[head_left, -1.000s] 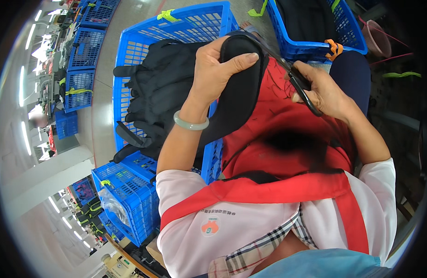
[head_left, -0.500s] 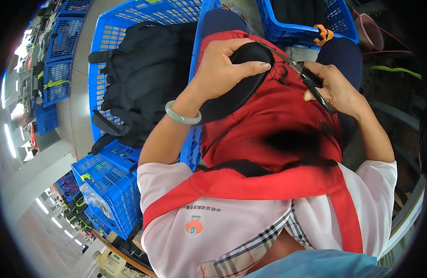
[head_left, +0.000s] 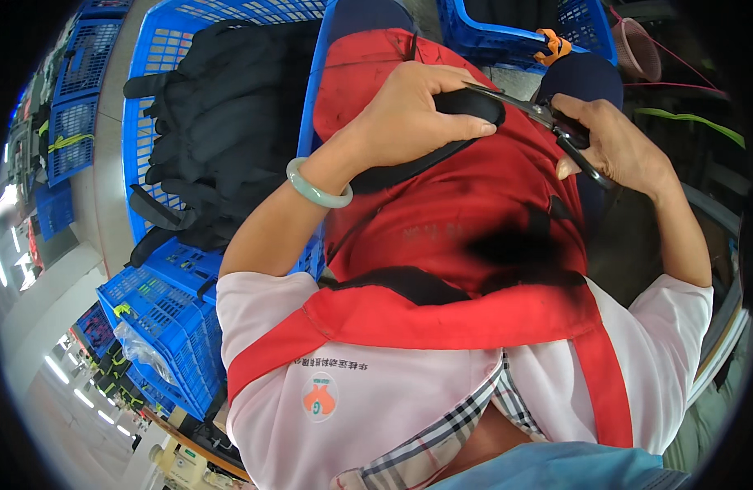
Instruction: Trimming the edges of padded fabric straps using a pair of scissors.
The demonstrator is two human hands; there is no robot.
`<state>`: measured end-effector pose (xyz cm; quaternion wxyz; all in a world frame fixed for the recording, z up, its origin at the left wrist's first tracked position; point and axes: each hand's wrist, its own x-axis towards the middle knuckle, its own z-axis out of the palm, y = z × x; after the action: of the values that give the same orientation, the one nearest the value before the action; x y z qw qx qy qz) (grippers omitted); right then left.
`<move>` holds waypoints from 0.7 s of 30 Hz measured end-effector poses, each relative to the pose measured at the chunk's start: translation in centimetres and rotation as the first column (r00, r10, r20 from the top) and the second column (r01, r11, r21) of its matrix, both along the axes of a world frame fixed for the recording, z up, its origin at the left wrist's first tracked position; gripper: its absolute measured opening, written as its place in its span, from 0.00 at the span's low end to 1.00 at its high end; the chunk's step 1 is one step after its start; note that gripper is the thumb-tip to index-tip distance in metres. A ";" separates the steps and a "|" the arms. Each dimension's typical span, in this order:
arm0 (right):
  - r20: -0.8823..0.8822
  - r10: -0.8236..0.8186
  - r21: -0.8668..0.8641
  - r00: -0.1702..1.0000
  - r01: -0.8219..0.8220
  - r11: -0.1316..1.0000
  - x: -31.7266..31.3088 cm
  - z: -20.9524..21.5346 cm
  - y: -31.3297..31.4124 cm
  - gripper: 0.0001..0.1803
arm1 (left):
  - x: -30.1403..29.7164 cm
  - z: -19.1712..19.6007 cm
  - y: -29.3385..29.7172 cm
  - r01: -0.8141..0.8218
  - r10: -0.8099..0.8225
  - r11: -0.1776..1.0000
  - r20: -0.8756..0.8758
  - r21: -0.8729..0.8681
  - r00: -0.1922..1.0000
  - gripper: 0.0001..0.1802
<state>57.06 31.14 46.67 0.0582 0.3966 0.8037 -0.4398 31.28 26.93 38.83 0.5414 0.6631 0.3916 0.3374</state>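
Observation:
My left hand (head_left: 413,114) is closed on a black padded fabric piece (head_left: 474,108), thumb along its near side and fingers behind. The piece has a rounded end and trails back under my wrist, over the red apron (head_left: 376,224) on my lap. In my right hand (head_left: 620,149) are scissors (head_left: 587,163) with dark handles, my fingers wrapped round the grips. Their blades point left and lie across the far edge of the black piece, close to my left fingertips. Whether the blades touch the fabric is hard to tell.
Left of my lap stands a blue plastic crate (head_left: 317,77) heaped with similar black pieces (head_left: 229,122). Another blue crate (head_left: 495,37) with an orange tie (head_left: 554,47) is at the far right, beside a pink basket (head_left: 638,51). More blue crates (head_left: 176,335) stand at the lower left.
The scissors' blades now reach farther over the black piece, toward my left fingers. The piece has tilted flatter, its rounded end lower. The crates have shifted left in view.

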 end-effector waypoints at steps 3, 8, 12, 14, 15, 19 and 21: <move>0.065 0.033 0.001 0.997 -0.033 0.999 0.6 0.5 0.9 0.27 | 0.4 -0.3 -0.1 0.030 -0.030 1.000 0.015 -0.009 0.999 0.10; 0.167 0.078 0.083 0.983 -0.093 0.992 0.8 1.6 1.4 0.29 | 1.0 -0.4 -0.1 0.050 -0.052 0.998 0.038 0.047 0.998 0.10; 0.227 0.118 0.090 0.967 -0.141 0.986 0.6 1.9 2.0 0.31 | 1.1 -0.4 -0.3 0.043 -0.043 0.999 -0.008 0.024 0.999 0.11; 0.237 0.157 0.129 0.959 -0.192 0.973 0.8 1.9 2.2 0.31 | 1.2 -0.5 -0.3 0.046 -0.045 0.999 -0.027 0.018 0.999 0.11; 0.239 0.158 0.128 0.958 -0.193 0.973 0.7 1.9 2.0 0.31 | 1.3 -0.5 -0.3 0.037 -0.036 0.999 -0.044 0.015 0.998 0.11; 0.264 0.181 0.148 0.947 -0.226 0.963 -0.3 2.4 2.0 0.32 | 1.6 -0.1 -0.4 0.071 -0.073 0.996 -0.047 -0.061 0.996 0.11; 0.368 0.197 0.084 0.909 -0.243 0.966 -0.6 2.9 2.4 0.32 | 1.5 -0.6 -0.5 0.044 -0.043 0.999 -0.036 0.022 0.998 0.12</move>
<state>56.45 33.54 49.57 0.2268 0.3795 0.8457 -0.2990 32.82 26.47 38.25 0.5339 0.6836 0.3828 0.3181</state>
